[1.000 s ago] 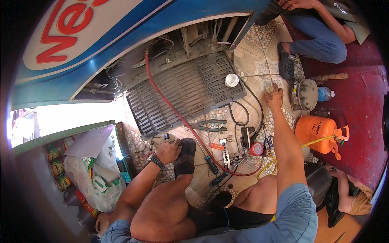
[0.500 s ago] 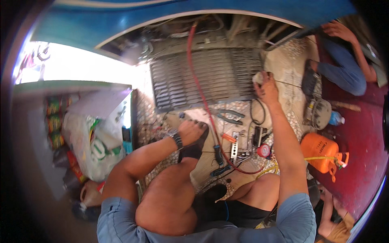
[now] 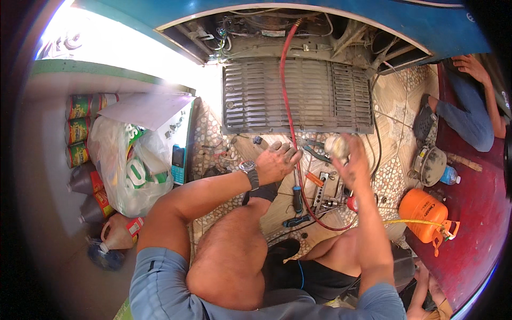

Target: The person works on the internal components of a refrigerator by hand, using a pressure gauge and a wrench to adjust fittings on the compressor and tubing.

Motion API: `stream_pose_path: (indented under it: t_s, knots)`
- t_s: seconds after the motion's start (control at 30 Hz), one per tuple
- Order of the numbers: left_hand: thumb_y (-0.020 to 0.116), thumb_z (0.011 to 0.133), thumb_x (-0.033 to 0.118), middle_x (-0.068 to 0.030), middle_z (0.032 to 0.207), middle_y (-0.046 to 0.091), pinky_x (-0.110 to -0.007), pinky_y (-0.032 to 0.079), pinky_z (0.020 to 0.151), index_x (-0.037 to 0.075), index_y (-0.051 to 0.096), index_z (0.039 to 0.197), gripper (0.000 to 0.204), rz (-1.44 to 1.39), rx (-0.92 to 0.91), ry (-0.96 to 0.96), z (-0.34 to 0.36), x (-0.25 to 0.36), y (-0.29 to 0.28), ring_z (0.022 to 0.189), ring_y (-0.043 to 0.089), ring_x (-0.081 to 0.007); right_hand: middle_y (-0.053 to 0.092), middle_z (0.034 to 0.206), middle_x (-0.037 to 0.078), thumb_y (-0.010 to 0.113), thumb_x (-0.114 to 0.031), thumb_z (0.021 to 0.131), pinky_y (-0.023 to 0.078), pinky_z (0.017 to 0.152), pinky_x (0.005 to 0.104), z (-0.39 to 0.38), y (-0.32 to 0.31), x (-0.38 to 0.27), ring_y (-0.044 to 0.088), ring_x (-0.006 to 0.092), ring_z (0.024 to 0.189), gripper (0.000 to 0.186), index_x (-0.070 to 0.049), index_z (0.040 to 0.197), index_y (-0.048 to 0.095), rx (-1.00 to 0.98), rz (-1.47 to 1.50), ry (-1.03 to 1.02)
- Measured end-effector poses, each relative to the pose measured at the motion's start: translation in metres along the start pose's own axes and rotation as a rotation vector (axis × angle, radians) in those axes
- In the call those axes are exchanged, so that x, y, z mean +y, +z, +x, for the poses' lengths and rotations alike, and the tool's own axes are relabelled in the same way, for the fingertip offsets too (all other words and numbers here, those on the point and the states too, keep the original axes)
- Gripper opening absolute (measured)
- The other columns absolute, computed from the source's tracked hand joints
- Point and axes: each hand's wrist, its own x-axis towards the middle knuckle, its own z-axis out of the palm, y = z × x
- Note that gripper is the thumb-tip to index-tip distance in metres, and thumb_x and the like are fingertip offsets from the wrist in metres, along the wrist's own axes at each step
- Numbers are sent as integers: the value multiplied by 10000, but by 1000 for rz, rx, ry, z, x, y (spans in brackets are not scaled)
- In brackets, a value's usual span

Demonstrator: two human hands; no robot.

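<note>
The right hand (image 3: 354, 163) holds a small, round, whitish container (image 3: 336, 145) at its far-left side; the left hand (image 3: 277, 162) (grip indeterminable) lies nearer the long red flexible hose (image 3: 288, 104), running near-to-far.

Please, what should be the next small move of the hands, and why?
Probably bring the left hand across to steady the small whitish container: the right hand alone holds it, while the left, near the red hose, seems to hold nothing.

Round object (image 3: 336, 146) whitish; hose (image 3: 285, 88) red; slatted panel (image 3: 256, 96) grey; cylinder (image 3: 423, 209) orange; cabinet (image 3: 213, 7) blue; floor (image 3: 393, 169) pebble-patterned.
</note>
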Motion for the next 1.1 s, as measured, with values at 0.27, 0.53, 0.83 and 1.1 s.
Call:
stream_pose_path:
  t_s: [0.27,0.53,0.83,1.1]
  knots:
    - [733,800,405,-208,1288,583,-445,455,1045,-36,413,1417,823,-249,-30,-23,11,17,-12,1189,568,-360,530,1299,179,781,-150,795,466,1026,440,-54,39,-60,547,385,1198,634,-88,1355,490,1,231,97]
    - [754,791,361,-217,1241,611,-436,495,993,-20,480,1331,716,-371,-22,-18,-3,14,-11,1151,608,-354,500,1419,163,741,-76,824,449,1062,445,-59,38,-60,509,390,1285,625,-109,1379,456,-188,391,58]
    - [766,786,394,-232,1060,663,-469,518,906,-5,508,1302,702,-488,-102,6,1,12,-28,997,649,-403,561,1348,229,755,-218,849,491,1008,463,-57,20,-57,568,429,1208,602,-101,1362,462,-294,335,93]
    - [782,768,399,-227,1020,675,-463,532,866,22,557,1280,674,-541,-130,-40,7,20,-30,936,662,-409,555,1295,319,719,-490,862,528,917,491,-55,16,-56,587,444,1164,725,-40,1353,431,-185,159,116]
